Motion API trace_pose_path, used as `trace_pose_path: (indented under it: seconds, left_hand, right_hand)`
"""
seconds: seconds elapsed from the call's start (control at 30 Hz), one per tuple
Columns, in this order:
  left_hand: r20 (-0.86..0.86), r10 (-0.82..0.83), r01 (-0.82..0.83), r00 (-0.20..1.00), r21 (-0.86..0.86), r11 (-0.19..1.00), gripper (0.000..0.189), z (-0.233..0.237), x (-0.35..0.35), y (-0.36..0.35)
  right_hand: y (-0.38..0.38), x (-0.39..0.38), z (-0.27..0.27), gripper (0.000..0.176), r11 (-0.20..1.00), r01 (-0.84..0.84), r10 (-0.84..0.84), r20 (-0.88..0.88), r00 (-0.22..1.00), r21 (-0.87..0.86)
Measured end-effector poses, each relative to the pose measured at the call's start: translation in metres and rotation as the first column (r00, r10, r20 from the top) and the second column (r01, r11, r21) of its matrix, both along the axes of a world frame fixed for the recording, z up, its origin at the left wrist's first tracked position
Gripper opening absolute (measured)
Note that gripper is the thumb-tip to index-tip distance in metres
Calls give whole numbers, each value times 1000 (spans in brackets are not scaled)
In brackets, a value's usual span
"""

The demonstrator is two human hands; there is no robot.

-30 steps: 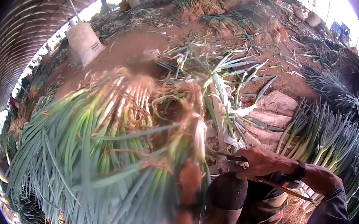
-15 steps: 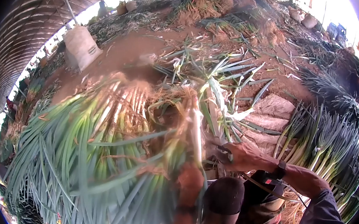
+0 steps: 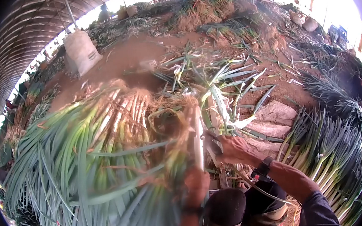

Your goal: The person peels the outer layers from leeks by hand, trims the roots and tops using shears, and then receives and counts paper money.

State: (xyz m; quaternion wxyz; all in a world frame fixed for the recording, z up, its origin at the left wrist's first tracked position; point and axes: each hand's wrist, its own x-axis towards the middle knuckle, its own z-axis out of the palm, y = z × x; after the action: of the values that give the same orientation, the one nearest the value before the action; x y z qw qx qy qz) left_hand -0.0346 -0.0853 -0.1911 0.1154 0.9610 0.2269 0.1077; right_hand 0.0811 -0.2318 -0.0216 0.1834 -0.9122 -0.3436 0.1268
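My left hand [image 3: 196, 182] is closed around a leek [image 3: 198, 142], whose white stem stands upright above my fist with its brown roots at the top. My right hand [image 3: 237, 150] is closed on a small dark metal tool [image 3: 213, 143], held right beside the white stem; its exact kind is unclear. To the left spreads a large pile of leeks [image 3: 94, 160], roots pointing away from me and long green leaves toward me. Leaves from this pile overlap my left wrist. Stripped leaves [image 3: 223, 96] lie just beyond the stem.
On the right, trimmed leeks [image 3: 323, 147] lie in a heap beside a crumpled brown sack [image 3: 273, 119]. A full white sack [image 3: 82, 52] stands at the far left on bare soil. More leek piles [image 3: 206, 8] and distant people are at the back, under a curved roof.
My right hand has moved up and slightly left with the dark tool, bringing it alongside the white stem. My left hand has shifted slightly right, still around the leek.
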Motion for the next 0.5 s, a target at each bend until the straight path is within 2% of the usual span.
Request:
trace_pose_path:
  seconds: [0.03,0.1,0.17,0.23,0.27,0.33,0.37,0.4,0.47,0.5]
  left_hand:
    - [6,-3,3,1000,-18,1000,40,5,2,1]
    - [-5,5,-6,1000,-94,996,42,15,6,2]
    - [-120,0,-27,993,-229,973,48,42,10,4]
    - [-307,-54,-69,950,-375,924,54,63,13,8]
    - [-219,-88,-2,972,-382,924,57,55,12,14]
    - [-36,-153,128,988,-381,916,64,39,10,27]
    - [-2,-130,113,992,-476,872,67,38,10,30]
    - [31,-104,103,994,-565,818,70,38,12,32]
    - [33,-99,91,995,-733,674,74,62,17,35]
    - [48,-105,109,993,-691,715,65,57,19,36]
  right_hand:
    - [2,5,-5,80,1000,-15,14,48,999,21]
    - [6,14,-13,82,999,18,-18,12,1000,39]
    - [8,21,-14,83,998,27,-28,16,999,56]
    - [7,27,-16,83,997,14,-18,60,998,69]
    - [5,20,9,86,997,75,-74,-97,993,11]
    - [-3,6,33,79,997,79,-73,-212,975,22]
    - [-6,3,37,76,996,80,-70,-266,961,27]
    - [-15,-3,32,71,997,2,13,-195,981,76]
    - [-28,-26,59,70,997,-24,44,-299,953,69]
    - [-35,-38,72,70,997,-39,60,-349,935,67]
